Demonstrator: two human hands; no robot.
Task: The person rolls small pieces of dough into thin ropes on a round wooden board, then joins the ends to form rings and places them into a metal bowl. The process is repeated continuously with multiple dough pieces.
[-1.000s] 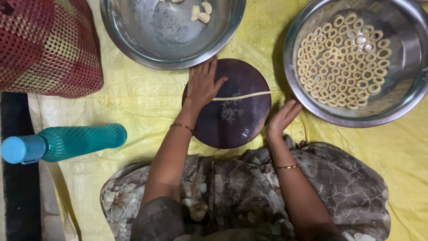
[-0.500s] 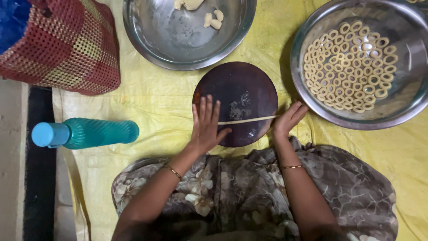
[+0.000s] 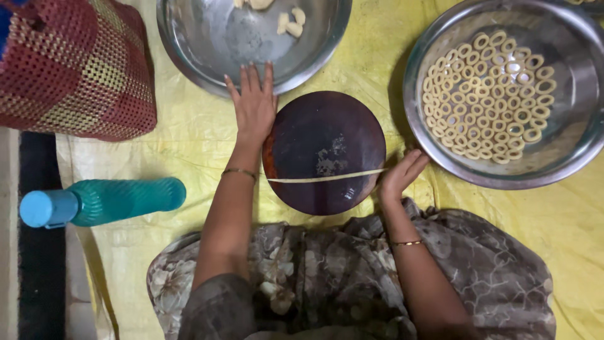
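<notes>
Your left hand (image 3: 253,106), flat and empty, lies at the board's (image 3: 327,135) ten o'clock; your right hand (image 3: 401,177), loosely curled, touches the dough strand's (image 3: 324,178) three-o'clock end: a sharp tug could snap it.

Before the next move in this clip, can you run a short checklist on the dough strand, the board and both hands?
1. Dough strand lies across the round dark board, in one piece: ok.
2. Right hand at the strand's right end, at the board's edge: ok; whether the fingers pinch it: cannot tell.
3. Left hand on the strand: not ok; it lies flat by the board's upper left edge, fingers toward the near-empty steel bowl.
4. Steel bowl with dough rings close to the right hand: ok.
5. Teal bottle lies on its side, apart from the board: ok.
</notes>
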